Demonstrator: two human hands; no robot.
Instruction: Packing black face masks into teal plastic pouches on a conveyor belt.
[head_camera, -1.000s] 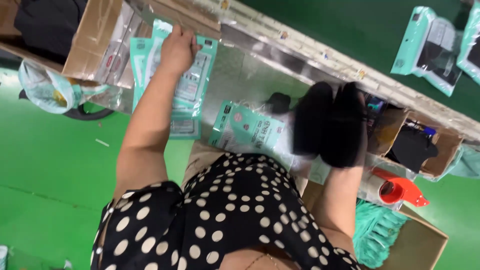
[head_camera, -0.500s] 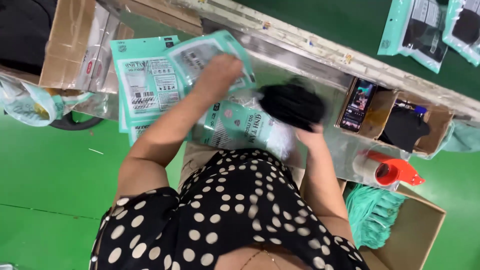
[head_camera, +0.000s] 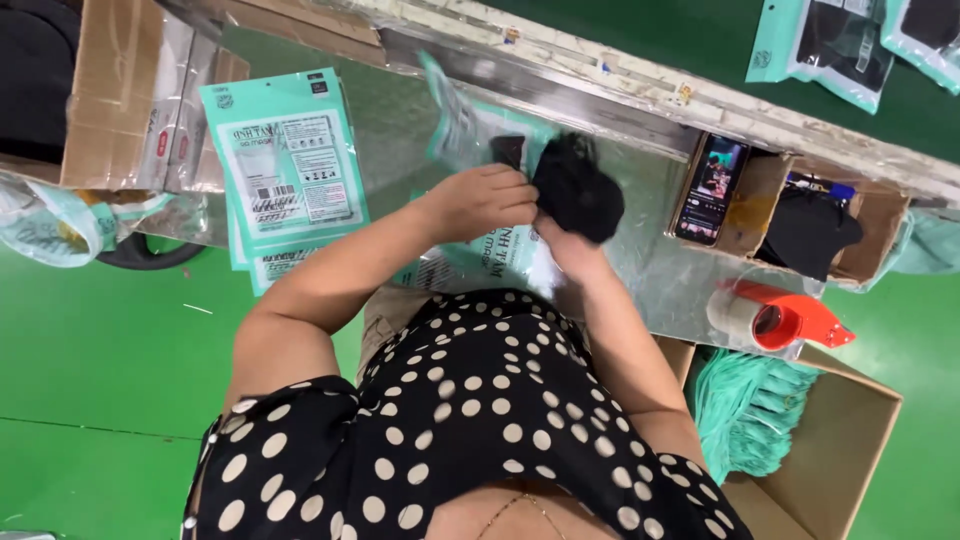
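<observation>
Left hand (head_camera: 482, 200) closed on the mouth of a teal pouch (head_camera: 470, 130), pinching its edge so the opening stays spread. Right hand (head_camera: 565, 245) wrapped around a bundle of black cloth (head_camera: 578, 187), fingers mostly hidden beneath it, holding the bundle right at the pouch mouth at the middle of the metal table (head_camera: 650, 270). More flat pouches (head_camera: 285, 170) stacked toward the left edge, printed side up, within easy reach. Phone (head_camera: 710, 188) propped in a cardboard box (head_camera: 870, 235) against the far right rim, screen facing the person, with more dark cloth beside it. Orange tape dispenser (head_camera: 785, 318) at the near right corner. Below, an open carton (head_camera: 850, 440) holding teal bundles (head_camera: 745, 410).
</observation>
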